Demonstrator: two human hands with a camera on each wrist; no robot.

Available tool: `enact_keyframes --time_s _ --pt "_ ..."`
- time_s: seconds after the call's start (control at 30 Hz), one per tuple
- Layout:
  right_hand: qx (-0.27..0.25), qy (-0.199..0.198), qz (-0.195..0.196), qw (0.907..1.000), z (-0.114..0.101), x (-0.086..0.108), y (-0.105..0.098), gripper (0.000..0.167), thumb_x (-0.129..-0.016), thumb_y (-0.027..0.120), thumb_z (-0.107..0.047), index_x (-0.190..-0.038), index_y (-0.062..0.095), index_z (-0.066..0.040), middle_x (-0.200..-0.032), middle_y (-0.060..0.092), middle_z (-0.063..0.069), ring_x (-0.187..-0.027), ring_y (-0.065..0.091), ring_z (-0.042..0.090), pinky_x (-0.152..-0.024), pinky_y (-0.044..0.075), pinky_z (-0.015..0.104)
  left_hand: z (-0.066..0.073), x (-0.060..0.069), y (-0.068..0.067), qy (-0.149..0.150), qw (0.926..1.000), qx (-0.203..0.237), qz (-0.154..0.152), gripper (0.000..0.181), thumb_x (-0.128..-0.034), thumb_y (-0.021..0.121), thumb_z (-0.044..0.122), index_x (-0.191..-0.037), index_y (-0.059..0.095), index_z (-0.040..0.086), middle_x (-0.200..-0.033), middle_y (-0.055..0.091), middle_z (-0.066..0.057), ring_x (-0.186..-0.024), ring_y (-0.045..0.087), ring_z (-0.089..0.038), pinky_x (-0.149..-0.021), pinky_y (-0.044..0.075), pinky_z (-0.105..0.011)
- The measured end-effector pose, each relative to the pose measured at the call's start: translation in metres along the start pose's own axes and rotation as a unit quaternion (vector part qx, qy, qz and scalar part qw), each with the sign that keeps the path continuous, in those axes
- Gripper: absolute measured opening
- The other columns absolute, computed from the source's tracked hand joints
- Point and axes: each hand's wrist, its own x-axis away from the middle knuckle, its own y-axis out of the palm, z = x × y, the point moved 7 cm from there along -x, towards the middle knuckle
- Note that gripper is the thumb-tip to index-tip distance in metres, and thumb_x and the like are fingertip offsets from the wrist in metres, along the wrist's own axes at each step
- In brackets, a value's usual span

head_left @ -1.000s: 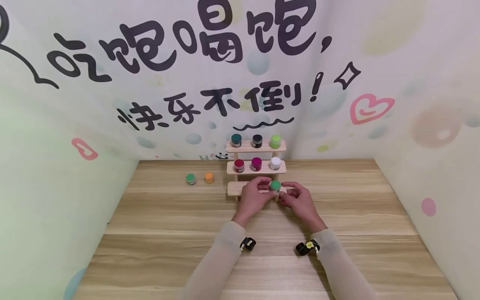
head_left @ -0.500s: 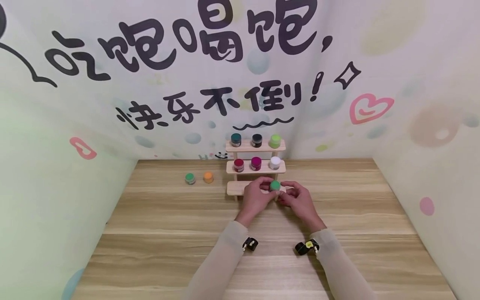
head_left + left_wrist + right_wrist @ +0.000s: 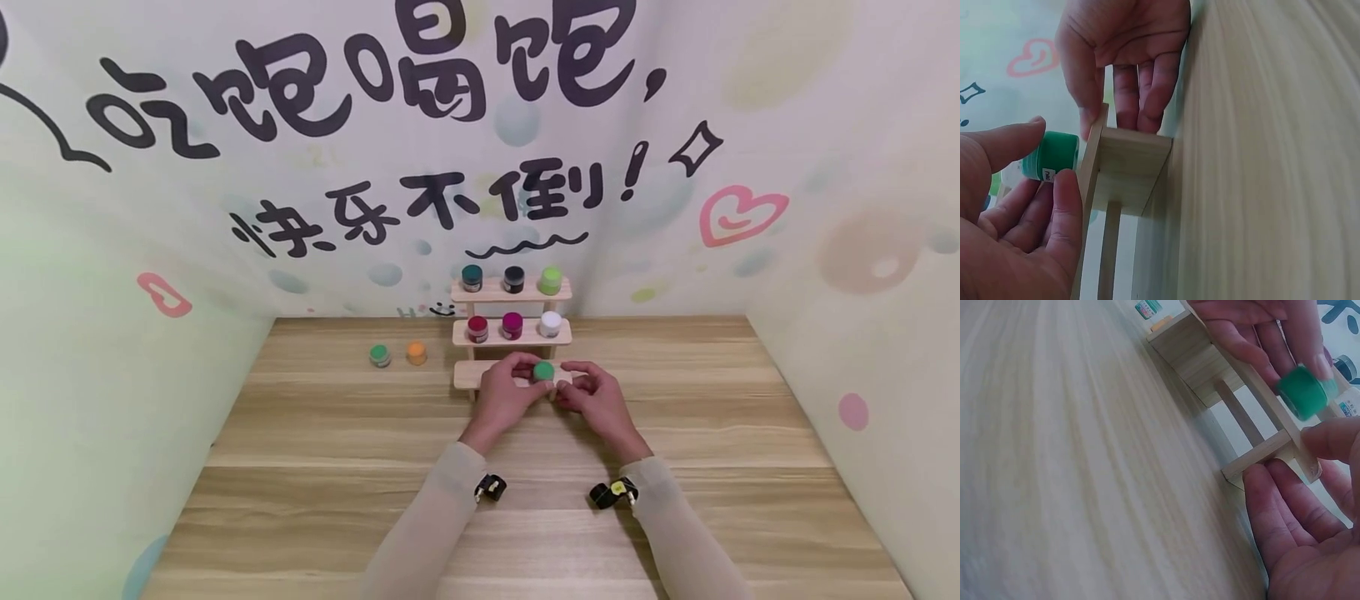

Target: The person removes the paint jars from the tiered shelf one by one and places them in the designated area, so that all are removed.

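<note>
A small jar with a green lid is pinched between the thumb and fingers of the left hand, at the lowest shelf of a three-tier wooden stand. In the left wrist view the green jar is beside the shelf board; whether it touches the board cannot be told. The right hand grips the right end of that lowest shelf, its thumb near the board and its fingers against the end support, as the right wrist view shows.
Teal, black and light green jars stand on the top shelf; red, magenta and white jars on the middle one. Left of the stand, a green-lidded jar and an orange jar sit on the table. A printed wall rises behind.
The left hand has shifted slightly left with the green jar, away from the right hand. The right hand stays at the shelf's right end.
</note>
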Motion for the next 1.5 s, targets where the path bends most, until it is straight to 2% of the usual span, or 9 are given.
enact_keyframes --time_s 0.27,0.53,0.7,1.07,1.2,1.33,1.5 --pt "0.008 0.005 -0.002 1.0000 0.001 -0.002 0.000 0.042 -0.100 0.074 -0.016 -0.139 0.061 -0.003 -0.104 0.073 0.026 -0.087 0.078 0.021 -0.081 0.067 0.036 -0.003 0.005 -0.018 0.016 0.9997 0.016 0.005 0.034 -0.0874 0.089 0.028 -0.117 0.074 0.020 -0.112 0.077 0.002 -0.106 0.073 -0.016 -0.088 0.061 -0.032" --pt "0.009 0.008 0.004 0.9999 -0.004 0.001 0.002 0.042 -0.100 0.074 -0.015 -0.139 0.061 -0.003 -0.099 0.073 0.016 -0.085 0.077 0.018 -0.080 0.067 0.035 -0.006 0.008 -0.038 0.012 0.9992 0.037 0.011 0.036 -0.0882 0.089 0.028 -0.119 0.073 0.018 -0.116 0.075 -0.001 -0.110 0.071 -0.020 -0.091 0.062 -0.035" --pt "0.010 0.014 0.006 0.9998 -0.004 0.002 0.003 0.041 -0.100 0.074 -0.015 -0.138 0.061 -0.004 -0.099 0.073 0.017 -0.089 0.077 0.020 -0.082 0.066 0.036 -0.011 0.013 -0.053 0.009 0.9991 0.038 0.017 0.035 -0.0896 0.087 0.026 -0.120 0.072 0.017 -0.118 0.074 -0.002 -0.112 0.070 -0.021 -0.092 0.063 -0.035" --pt "0.004 0.005 0.018 0.9998 -0.008 0.003 0.001 0.038 -0.100 0.073 -0.012 -0.135 0.063 0.000 -0.106 0.069 0.011 -0.088 0.077 0.014 -0.083 0.066 0.033 -0.020 0.020 -0.089 0.008 0.9976 0.041 0.055 0.038 -0.0897 0.087 0.024 -0.123 0.072 0.016 -0.121 0.074 -0.002 -0.114 0.070 -0.022 -0.092 0.063 -0.039" --pt "0.002 0.007 0.021 0.9998 -0.007 0.001 0.000 0.038 -0.100 0.074 -0.011 -0.134 0.064 0.001 -0.105 0.070 0.010 -0.088 0.076 0.013 -0.083 0.066 0.033 -0.025 0.022 -0.102 0.007 0.9971 0.037 0.066 0.039 -0.0901 0.086 0.025 -0.125 0.071 0.015 -0.121 0.074 -0.001 -0.115 0.069 -0.022 -0.092 0.063 -0.037" --pt "0.023 0.006 0.026 0.9994 -0.008 0.001 -0.001 0.037 -0.098 0.076 -0.011 -0.133 0.066 0.000 -0.106 0.069 0.010 -0.087 0.072 0.010 -0.082 0.065 0.028 -0.029 0.025 -0.115 0.007 0.9969 0.023 0.075 0.039 -0.0905 0.086 0.027 -0.125 0.071 0.015 -0.121 0.074 -0.004 -0.116 0.069 -0.023 -0.093 0.063 -0.037" --pt "0.062 0.006 0.034 0.9975 -0.009 0.001 -0.002 0.037 -0.098 0.077 -0.016 -0.132 0.069 -0.005 -0.108 0.066 0.010 -0.089 0.066 0.011 -0.076 0.060 0.020 -0.035 0.028 -0.133 -0.007 0.9958 0.027 0.087 0.038 -0.0901 0.086 0.026 -0.124 0.071 0.015 -0.122 0.073 -0.005 -0.118 0.068 -0.024 -0.095 0.063 -0.040"
